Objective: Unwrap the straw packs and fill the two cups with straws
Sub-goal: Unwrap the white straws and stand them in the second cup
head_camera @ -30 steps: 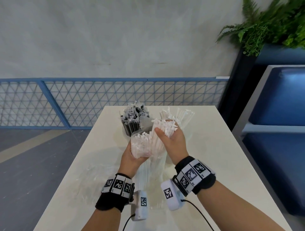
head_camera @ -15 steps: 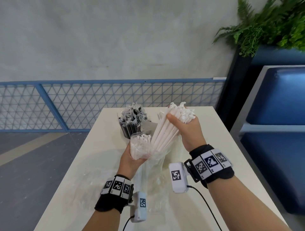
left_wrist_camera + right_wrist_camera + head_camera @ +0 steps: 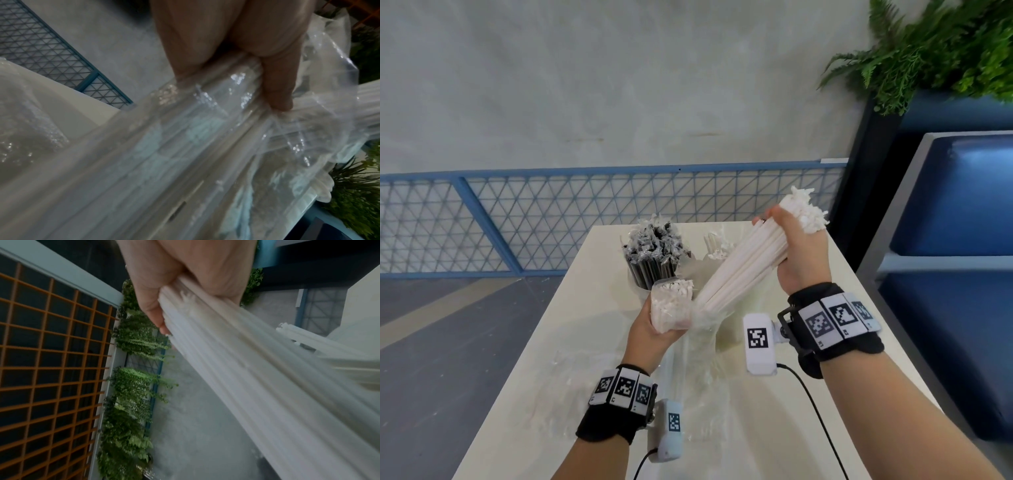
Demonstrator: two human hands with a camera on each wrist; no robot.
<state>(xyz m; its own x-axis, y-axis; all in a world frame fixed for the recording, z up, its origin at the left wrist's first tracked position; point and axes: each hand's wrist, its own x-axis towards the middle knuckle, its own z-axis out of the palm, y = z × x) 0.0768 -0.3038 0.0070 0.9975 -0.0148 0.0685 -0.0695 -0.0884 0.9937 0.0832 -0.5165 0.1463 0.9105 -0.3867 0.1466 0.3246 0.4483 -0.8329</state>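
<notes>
My right hand (image 3: 796,255) grips a thick bundle of white paper-wrapped straws (image 3: 743,270) near its top and holds it slanted up to the right, its lower end still inside the clear plastic pack (image 3: 702,329). My left hand (image 3: 654,325) grips that pack with more white straws (image 3: 671,305) inside it, low over the table. The left wrist view shows my fingers (image 3: 275,84) curled round the crinkled clear wrap (image 3: 205,129). Behind stands a cup of black straws (image 3: 652,257). A second cup with a few white straws (image 3: 717,245) is mostly hidden behind the bundle.
Crumpled clear wrappers (image 3: 571,383) lie on the cream table (image 3: 774,428) by my left wrist. A blue mesh railing (image 3: 551,219) runs behind the table, a blue bench (image 3: 955,274) stands to the right, and ferns (image 3: 935,51) hang at the upper right.
My right hand has pulled the white straw bundle up and to the right, out of the clear pack. The left hand has stayed put, holding the pack.
</notes>
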